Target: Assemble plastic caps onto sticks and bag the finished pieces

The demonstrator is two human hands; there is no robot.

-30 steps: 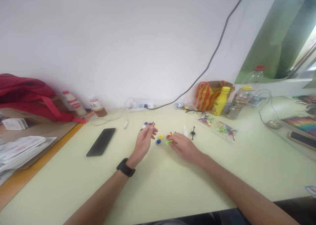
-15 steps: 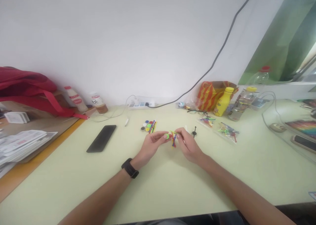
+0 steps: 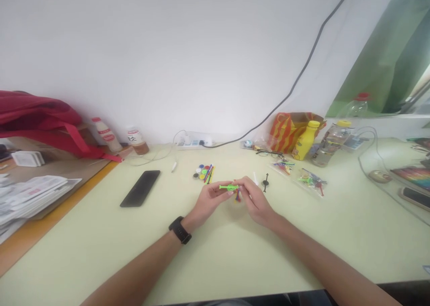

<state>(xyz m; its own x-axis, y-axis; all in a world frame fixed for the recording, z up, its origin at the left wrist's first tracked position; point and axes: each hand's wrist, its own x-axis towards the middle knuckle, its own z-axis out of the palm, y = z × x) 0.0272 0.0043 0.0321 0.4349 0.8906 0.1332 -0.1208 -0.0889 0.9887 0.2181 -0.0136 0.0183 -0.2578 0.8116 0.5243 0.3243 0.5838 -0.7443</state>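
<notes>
My left hand [image 3: 208, 201] pinches a bright green plastic arrow spinner [image 3: 230, 187], a thin bar with a round disc at its middle. At the bar's right end, the closed fingertips of my right hand [image 3: 254, 200] grip the same spinner. Below the fingers, partly hidden, is a small bunch of red, blue and yellow plastic arrows [image 3: 238, 197]. Beyond my left hand lie several coloured discs [image 3: 201, 171] beside a row of coloured arrows [image 3: 208, 174]. A black arrow spinner [image 3: 265, 183] and a white arrow [image 3: 255, 178] rest past my right hand.
A black phone [image 3: 140, 188] lies to the left. Clear bags of coloured pieces [image 3: 312, 182], a yellow bottle [image 3: 306, 141] and eyeglasses [image 3: 268, 153] are at the right. A power strip [image 3: 193, 143] sits against the wall; stacked papers [image 3: 36, 194] are far left.
The green disc, held apart from the green arrow earlier, now sits at the arrow's middle. The bar has turned level between my hands, which are closer together.
</notes>
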